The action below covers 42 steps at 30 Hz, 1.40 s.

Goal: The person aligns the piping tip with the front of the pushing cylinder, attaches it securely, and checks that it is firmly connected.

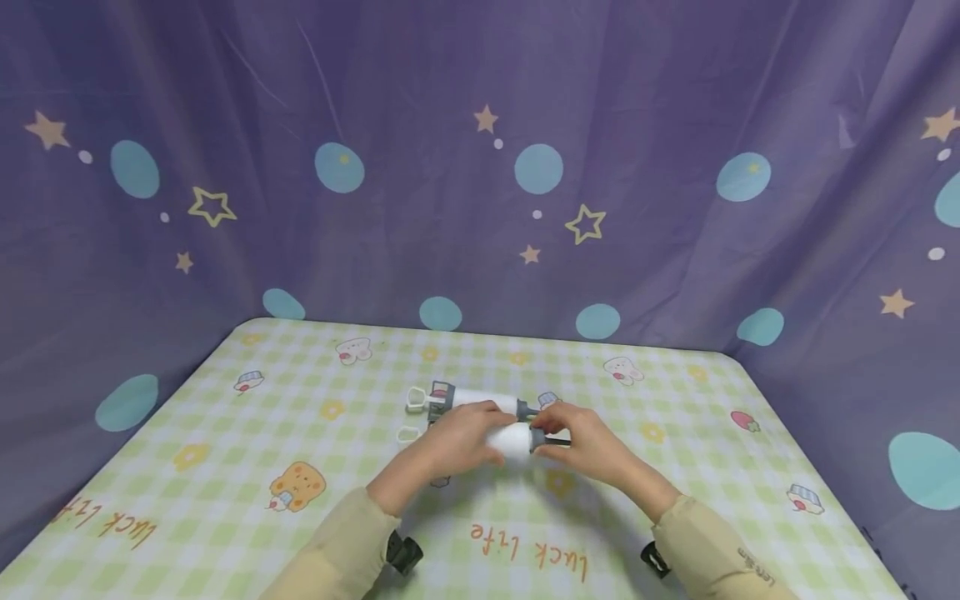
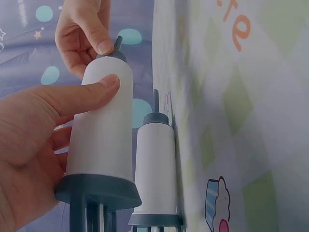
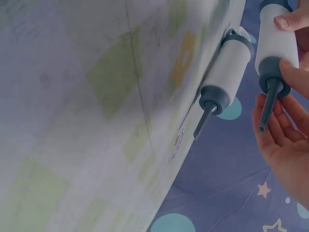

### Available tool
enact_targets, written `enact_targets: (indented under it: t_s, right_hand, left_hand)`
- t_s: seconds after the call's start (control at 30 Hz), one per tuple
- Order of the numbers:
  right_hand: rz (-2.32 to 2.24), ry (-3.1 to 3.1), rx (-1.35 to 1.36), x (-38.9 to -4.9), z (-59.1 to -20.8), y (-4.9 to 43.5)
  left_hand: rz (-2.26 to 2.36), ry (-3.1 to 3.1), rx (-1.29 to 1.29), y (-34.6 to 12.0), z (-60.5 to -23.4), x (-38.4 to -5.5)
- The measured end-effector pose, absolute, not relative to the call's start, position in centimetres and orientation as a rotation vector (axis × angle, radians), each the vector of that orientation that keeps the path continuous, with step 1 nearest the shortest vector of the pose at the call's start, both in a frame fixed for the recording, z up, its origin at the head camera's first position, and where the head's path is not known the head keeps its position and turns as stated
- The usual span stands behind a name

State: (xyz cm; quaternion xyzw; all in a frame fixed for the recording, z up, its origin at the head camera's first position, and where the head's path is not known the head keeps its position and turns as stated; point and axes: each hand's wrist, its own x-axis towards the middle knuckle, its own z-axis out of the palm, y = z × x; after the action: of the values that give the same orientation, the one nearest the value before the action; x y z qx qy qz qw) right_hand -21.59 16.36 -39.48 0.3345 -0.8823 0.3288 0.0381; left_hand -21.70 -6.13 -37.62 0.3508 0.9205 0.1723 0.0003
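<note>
My left hand grips the white barrel of an icing syringe, its thumb laid along the side in the left wrist view. At the front end, my right hand holds the grey nozzle cap between thumb and fingers. From this cap a thin dark tip sticks out past the right fingers. A pale loop handle shows at the syringe's back end. Just behind it lies a second, similar icing syringe, its nozzle pointing right and its loop handle to the left.
Both syringes are over a table with a green-and-white checked cloth, printed with cartoons and lettering. A purple curtain with stars and blue dots hangs behind and around the table. Dark wrist devices show below both sleeves.
</note>
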Motion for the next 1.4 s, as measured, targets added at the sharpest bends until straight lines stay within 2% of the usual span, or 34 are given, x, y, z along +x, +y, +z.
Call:
enact_targets:
  t_s: [0.67,1.4]
  right_hand:
    - [1.126,-2.746,1.043,-21.80,-39.53,16.43]
    - [1.117,-2.726,1.057,-21.48,-40.03,16.15]
  left_hand:
    - [0.448,3.011,1.213,-6.27,-37.86,-21.52]
    - [0.484,2.998,1.211,-6.48,-38.06,-21.28]
